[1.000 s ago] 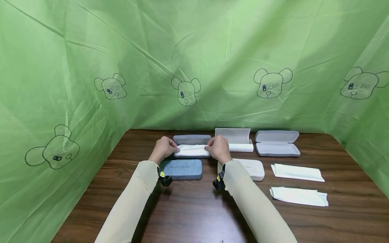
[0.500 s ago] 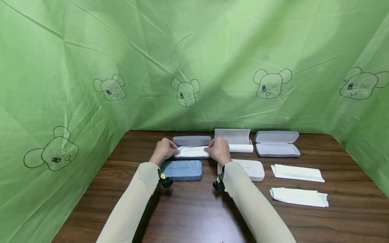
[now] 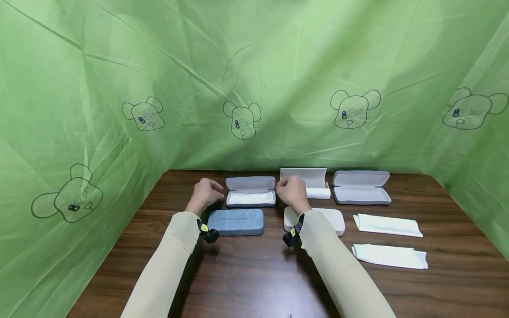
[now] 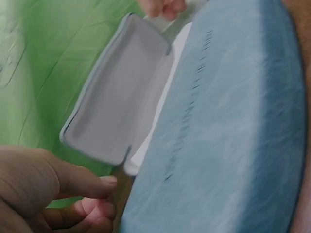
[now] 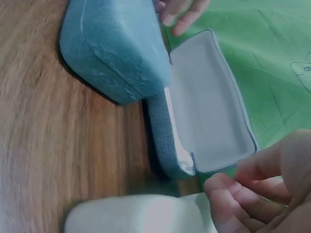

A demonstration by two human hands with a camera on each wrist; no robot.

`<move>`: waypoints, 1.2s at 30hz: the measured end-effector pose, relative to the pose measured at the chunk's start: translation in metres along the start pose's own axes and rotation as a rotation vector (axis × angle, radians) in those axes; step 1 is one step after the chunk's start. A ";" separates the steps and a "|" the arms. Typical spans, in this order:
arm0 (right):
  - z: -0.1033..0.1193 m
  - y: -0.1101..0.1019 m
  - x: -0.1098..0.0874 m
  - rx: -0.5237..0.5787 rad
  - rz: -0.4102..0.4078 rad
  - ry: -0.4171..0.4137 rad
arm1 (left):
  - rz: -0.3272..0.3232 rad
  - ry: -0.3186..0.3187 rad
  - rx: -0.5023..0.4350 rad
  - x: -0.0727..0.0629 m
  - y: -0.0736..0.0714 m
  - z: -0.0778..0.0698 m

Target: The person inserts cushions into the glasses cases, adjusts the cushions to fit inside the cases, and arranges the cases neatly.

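A glasses case with a grey lining (image 3: 250,183) stands with its lid up at the back of the table, and a folded white cloth (image 3: 251,198) lies in its base. To the left of that case is my left hand (image 3: 204,194), fingers loosely bent and holding nothing. My right hand (image 3: 293,193) is just beyond the case's right end, also with loosely bent fingers and nothing in them. Neither hand touches the case. A closed blue glasses case (image 3: 236,222) lies in front of the lined one; in the left wrist view it hides most of the cloth.
Right of the lined case stand an open white case (image 3: 317,193) and an open grey case (image 3: 362,195). A closed cream case (image 3: 328,221) is partly behind my right forearm. Two folded white cloths (image 3: 387,225) lie at the right. Green sheeting (image 3: 294,145) surrounds the wooden table (image 3: 246,274).
Both hands have let go of the white cloth and moved apart, the left hand leftward and the right hand slightly rightward. The cloth now lies flat inside the case.
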State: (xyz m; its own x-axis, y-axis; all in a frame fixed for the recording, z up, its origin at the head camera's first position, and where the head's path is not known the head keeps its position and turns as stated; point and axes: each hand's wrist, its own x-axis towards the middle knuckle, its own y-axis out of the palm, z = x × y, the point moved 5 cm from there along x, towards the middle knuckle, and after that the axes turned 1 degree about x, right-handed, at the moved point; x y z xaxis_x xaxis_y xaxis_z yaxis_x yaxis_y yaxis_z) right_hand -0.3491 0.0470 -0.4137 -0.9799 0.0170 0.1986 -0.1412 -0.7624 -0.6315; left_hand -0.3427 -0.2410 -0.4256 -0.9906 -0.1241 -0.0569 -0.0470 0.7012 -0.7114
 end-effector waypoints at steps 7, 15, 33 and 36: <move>-0.004 0.005 0.000 0.096 0.115 0.154 | 0.081 -0.094 -0.264 0.003 0.002 0.010; -0.009 0.024 -0.001 0.193 0.244 0.283 | 0.159 -0.087 -0.280 0.003 0.021 0.000; -0.010 0.018 0.000 0.309 0.275 0.271 | 0.181 -0.070 -0.356 0.003 0.020 0.000; -0.009 0.017 0.000 0.328 0.301 0.276 | 0.191 -0.073 -0.381 0.003 0.019 0.000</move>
State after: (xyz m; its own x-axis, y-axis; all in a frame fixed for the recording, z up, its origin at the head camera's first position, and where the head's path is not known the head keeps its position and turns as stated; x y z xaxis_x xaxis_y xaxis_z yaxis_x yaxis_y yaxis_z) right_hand -0.3530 0.0393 -0.4311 -0.9772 -0.0977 -0.1885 0.1603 -0.9216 -0.3534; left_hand -0.3465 -0.2279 -0.4399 -0.9751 -0.0062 -0.2216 0.0792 0.9240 -0.3741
